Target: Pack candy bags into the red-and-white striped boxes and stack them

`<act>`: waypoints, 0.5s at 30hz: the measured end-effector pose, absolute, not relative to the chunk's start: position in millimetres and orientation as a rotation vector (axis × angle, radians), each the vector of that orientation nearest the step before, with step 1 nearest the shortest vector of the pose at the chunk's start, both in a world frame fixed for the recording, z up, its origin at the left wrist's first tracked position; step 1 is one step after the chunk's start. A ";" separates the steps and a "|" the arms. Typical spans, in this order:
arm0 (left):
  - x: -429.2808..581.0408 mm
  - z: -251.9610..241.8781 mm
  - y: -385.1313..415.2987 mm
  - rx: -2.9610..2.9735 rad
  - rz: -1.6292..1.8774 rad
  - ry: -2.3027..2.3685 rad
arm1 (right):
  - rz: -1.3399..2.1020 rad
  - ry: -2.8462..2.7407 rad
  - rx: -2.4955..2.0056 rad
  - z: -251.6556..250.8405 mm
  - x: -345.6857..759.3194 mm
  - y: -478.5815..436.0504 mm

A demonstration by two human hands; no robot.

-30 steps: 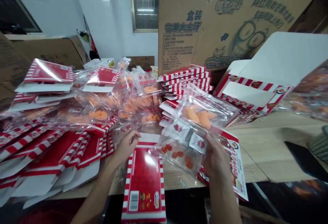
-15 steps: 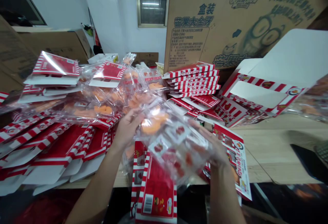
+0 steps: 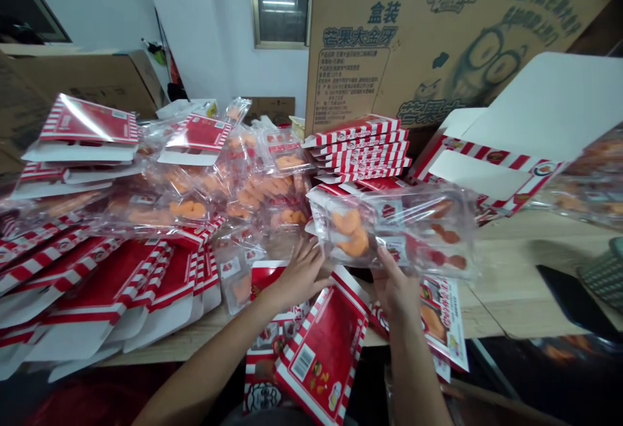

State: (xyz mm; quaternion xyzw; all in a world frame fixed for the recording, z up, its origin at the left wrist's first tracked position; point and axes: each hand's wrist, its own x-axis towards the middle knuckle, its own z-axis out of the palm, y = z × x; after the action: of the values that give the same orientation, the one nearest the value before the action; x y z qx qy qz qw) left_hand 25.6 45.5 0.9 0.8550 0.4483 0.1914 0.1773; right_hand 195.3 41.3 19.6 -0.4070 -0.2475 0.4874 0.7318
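My right hand point(image 3: 400, 286) grips the lower edge of a clear plastic blister pack point(image 3: 409, 228), its thumb on the front. Orange shaped pieces, small printed sachets and brownish-red drumstick-shaped pieces show inside the pack. Close to the pack's left end is my left hand point(image 3: 302, 273), fingers spread and apart, holding nothing. Beneath the hands a red-and-white striped carton point(image 3: 328, 348) lies tilted at the table's front edge, over other printed cartons point(image 3: 265, 364). Another printed carton point(image 3: 445, 322) lies right of my right wrist.
Flat red cartons point(image 3: 111, 289) overlap at left. Behind them are heaped clear packs point(image 3: 195, 182). A stack of filled-looking cartons point(image 3: 363, 147) stands at centre back, beside an open carton point(image 3: 501, 173). A large cardboard box point(image 3: 360, 88) rises behind. A dark flat object point(image 3: 577, 299) lies right.
The blister pack has moved right and upward and turned to lie more level. My left hand has come off it and moved right. The striped carton below has swung to a slant.
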 end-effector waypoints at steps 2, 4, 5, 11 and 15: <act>38.6 0.1 40.7 2.534 0.405 1.399 | 0.923 -0.558 -0.923 20.2 203.0 40.4; 59.2 -1.4 31.9 2.560 0.346 1.429 | 0.775 -0.600 -0.921 21.7 207.2 39.9; 72.0 -3.4 27.0 2.581 0.308 1.394 | 0.716 -0.619 -0.913 22.9 208.2 40.0; 141.5 -29.7 15.2 2.586 -0.030 1.200 | 0.594 -0.625 -0.783 34.6 211.9 38.6; 135.1 -22.2 17.5 2.528 -0.060 1.216 | 0.589 -0.607 -0.734 39.2 222.8 35.0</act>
State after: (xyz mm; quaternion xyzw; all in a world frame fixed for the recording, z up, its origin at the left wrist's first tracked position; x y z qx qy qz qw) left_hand 135.1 17.5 -22.2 0.8883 0.4272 -0.0212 0.1671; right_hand 222.8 35.0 39.2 -0.3481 -0.2879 0.2792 0.8473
